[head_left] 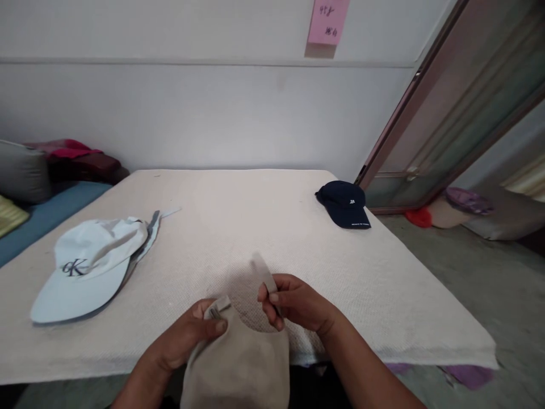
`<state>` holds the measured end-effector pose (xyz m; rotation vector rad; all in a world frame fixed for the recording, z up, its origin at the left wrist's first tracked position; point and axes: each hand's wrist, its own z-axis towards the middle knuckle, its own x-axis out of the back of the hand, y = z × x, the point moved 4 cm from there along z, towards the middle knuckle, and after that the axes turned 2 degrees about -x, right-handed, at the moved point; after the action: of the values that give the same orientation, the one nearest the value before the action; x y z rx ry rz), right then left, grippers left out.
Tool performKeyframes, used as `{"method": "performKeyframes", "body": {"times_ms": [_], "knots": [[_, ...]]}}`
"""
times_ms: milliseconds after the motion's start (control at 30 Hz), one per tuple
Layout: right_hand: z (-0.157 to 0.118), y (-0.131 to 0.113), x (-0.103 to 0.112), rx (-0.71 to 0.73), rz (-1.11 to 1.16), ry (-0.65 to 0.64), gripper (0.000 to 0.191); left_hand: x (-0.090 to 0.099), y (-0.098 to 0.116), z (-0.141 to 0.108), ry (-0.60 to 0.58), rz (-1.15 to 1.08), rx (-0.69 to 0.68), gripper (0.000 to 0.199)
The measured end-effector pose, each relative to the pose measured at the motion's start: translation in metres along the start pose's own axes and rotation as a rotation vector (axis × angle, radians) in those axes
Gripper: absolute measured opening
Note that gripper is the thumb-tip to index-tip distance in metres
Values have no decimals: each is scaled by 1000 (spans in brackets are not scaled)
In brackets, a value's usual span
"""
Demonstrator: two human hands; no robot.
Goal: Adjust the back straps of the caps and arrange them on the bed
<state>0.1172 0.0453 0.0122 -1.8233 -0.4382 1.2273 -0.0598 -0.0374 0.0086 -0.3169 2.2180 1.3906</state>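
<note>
A beige cap [240,363] is held at the table's near edge, its rear opening facing away from me. My left hand [193,335] pinches the cap beside a short strap end with a buckle [220,307]. Between the thumb and fingers of my right hand [293,301] is the cap's loose strap [264,274], its free end pointing up and away. The strap and buckle are apart. The cap's lower part runs out of view at the bottom.
A pale blue cap [91,250] with dark letters lies at the table's left, its strap undone. A navy cap [344,201] rests near the right edge. Both are on the cream cloth-covered table [238,210]. A white wall [204,119] stands behind; a sliding door [430,113] is at right.
</note>
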Motion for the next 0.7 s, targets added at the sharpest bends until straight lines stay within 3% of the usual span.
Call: {"method": "performKeyframes", "body": {"times_ms": [133, 333, 500, 700], "knots": [[2, -6, 1, 47, 50, 76, 17, 6, -3, 3, 103, 78, -14, 32], [1, -8, -1, 40, -48, 141, 30, 21, -5, 8, 306, 67, -106, 27], [1, -5, 6, 40, -20, 153, 19, 9, -6, 11, 144, -11, -55, 24], [3, -4, 8, 26, 35, 202, 11, 12, -8, 9, 185, -2, -38, 17]]}}
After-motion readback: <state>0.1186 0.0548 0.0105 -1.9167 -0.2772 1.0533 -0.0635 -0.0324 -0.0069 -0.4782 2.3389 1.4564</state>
